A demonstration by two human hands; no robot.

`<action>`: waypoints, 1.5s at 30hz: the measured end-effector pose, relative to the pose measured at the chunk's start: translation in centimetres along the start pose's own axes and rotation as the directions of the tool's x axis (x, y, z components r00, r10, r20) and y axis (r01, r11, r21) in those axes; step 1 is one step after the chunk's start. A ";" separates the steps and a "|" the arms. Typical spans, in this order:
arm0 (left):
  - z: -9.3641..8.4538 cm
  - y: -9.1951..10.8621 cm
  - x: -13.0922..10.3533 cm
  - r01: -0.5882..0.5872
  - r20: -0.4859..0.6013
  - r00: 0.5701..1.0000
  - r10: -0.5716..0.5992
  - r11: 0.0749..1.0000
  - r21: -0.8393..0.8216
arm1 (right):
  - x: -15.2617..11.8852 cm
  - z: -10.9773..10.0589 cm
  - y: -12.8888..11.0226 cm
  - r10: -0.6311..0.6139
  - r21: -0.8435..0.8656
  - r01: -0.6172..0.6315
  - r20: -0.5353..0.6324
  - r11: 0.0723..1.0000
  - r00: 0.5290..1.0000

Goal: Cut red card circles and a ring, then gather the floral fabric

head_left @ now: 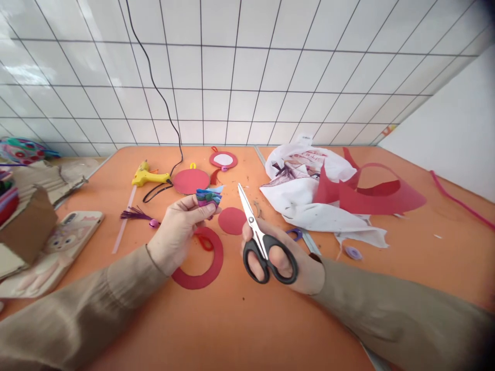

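Observation:
Pinched between the thumb and fingers of my left hand [180, 226] is a small bundle of folded fabric [208, 197] in blue, green and purple. My right hand [301, 257] grips black-handled scissors [253, 226], their blades together and pointing up and away from me. Below my left hand lies a red paper ring [216, 265], with a small red cord loop [204, 242] inside it. A red paper disc [231, 220] rests on the table between my hands. The scissors are apart from the fabric.
A yellow glue gun [149, 178], a larger red disc [191, 181] and a purple tassel [137, 214] lie behind my left hand. White plastic bag [297, 193] and red paper scraps [379, 198] fill the back right. A phone [73, 242] and cardboard box [33, 221] stand left.

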State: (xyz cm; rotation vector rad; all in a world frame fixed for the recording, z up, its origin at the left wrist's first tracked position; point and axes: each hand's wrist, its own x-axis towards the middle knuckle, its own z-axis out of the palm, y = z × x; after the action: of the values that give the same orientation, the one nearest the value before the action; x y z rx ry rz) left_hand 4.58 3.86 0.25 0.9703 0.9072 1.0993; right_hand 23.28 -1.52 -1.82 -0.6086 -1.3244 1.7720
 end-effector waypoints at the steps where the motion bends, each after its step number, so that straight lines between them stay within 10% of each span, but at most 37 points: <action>1: 0.0 -0.1 0.0 0.002 0.003 1.000 -0.002 1.000 -0.023 | 0.0 0.0 -0.2 0.003 -0.071 -0.001 0.024 0.997 1.000; 13: 0.5 -0.3 -0.8 0.055 0.046 0.998 -0.050 0.991 -0.124 | 0.3 -0.5 -2.0 -0.218 -0.766 0.108 -0.044 0.634 0.975; 21: 0.5 -0.1 -0.6 0.004 0.054 0.999 0.006 0.981 -0.194 | 1.0 -1.7 -1.9 -0.452 -0.982 0.161 0.099 0.100 0.887; 45: 0.2 -0.5 -0.3 -0.004 0.052 0.999 0.014 0.984 -0.179 | 1.3 -2.3 -1.1 -0.423 -0.993 0.086 0.111 -0.078 0.899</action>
State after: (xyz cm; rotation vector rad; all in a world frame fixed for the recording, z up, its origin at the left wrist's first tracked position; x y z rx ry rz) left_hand 4.82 3.46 -0.12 0.8514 0.7474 1.1367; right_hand 24.66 0.91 -1.45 -1.1588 -2.2514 -0.0255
